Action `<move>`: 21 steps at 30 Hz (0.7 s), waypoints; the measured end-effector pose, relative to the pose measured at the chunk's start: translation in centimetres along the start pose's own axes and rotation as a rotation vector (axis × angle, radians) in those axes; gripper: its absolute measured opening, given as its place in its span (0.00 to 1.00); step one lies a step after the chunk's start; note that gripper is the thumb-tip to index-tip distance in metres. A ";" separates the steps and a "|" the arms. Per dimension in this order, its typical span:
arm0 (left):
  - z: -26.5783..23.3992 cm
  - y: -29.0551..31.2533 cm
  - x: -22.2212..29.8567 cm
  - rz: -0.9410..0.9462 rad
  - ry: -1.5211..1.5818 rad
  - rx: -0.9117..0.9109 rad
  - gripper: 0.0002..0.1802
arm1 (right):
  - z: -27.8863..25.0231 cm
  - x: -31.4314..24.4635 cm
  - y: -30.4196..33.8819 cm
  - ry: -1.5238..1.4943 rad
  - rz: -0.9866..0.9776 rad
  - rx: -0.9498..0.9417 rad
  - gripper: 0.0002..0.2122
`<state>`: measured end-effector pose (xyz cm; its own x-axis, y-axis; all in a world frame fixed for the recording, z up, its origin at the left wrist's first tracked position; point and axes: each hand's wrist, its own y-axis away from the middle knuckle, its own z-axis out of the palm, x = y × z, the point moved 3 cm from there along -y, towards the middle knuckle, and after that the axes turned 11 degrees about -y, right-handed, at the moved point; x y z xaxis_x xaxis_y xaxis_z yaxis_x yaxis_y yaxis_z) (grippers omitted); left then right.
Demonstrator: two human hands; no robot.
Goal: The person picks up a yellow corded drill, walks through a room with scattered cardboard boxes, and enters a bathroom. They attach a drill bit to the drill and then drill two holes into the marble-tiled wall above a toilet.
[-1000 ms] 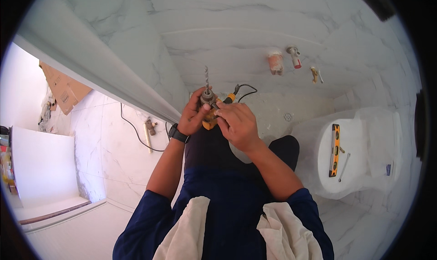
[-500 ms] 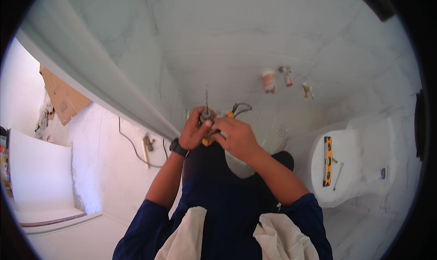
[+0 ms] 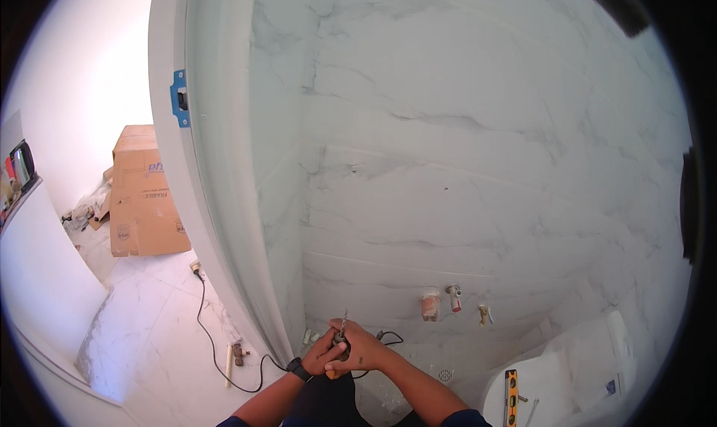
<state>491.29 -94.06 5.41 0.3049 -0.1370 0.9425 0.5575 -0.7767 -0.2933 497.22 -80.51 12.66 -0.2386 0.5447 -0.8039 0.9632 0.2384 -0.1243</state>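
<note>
Low in the head view, both my hands are closed around the front of a power drill [image 3: 331, 374], which shows a bit of yellow body below them. A spiral drill bit [image 3: 344, 322] sticks out past my fingers toward the tiled wall, apart from it. My left hand [image 3: 321, 355], with a dark watch at its wrist, wraps the drill from the left. My right hand [image 3: 364, 348] grips it from the right, around the dark chuck [image 3: 341, 345]. My hands hide most of the drill's body.
Two small dark marks dot the marbled wall [image 3: 403, 143]. A red-and-white pipe end [image 3: 430, 306] and two valves [image 3: 455, 298] jut from it. At right, a yellow level [image 3: 511, 397] and a wrench lie on a white toilet [image 3: 493, 406]. A black cord [image 3: 202, 315] crosses the left floor past the door frame.
The view has tipped up, showing more wall, with hands and toilet lower in it. My right hand has moved from beside the chuck to wrap around the drill's front.
</note>
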 end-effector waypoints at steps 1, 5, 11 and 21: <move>-0.1 0.2 -0.2 0.008 -0.001 0.001 0.24 | 0.0 0.0 -0.1 0.000 0.013 -0.002 0.52; -0.4 0.7 -1.2 0.025 0.069 0.036 0.28 | 0.6 0.1 -0.2 -0.164 0.075 -0.023 0.48; -0.6 2.3 -2.3 0.055 0.088 0.040 0.31 | 5.1 0.8 1.4 -0.498 -0.133 0.398 0.39; -0.4 1.7 -1.9 -0.047 0.074 0.177 0.22 | 9.8 1.3 1.3 -1.028 -0.229 0.963 0.21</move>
<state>491.34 -95.33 3.15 0.2213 -0.1529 0.9631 0.6986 -0.6642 -0.2660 499.39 -87.39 5.79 -0.6048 -0.3452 -0.7177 0.7225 -0.6168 -0.3122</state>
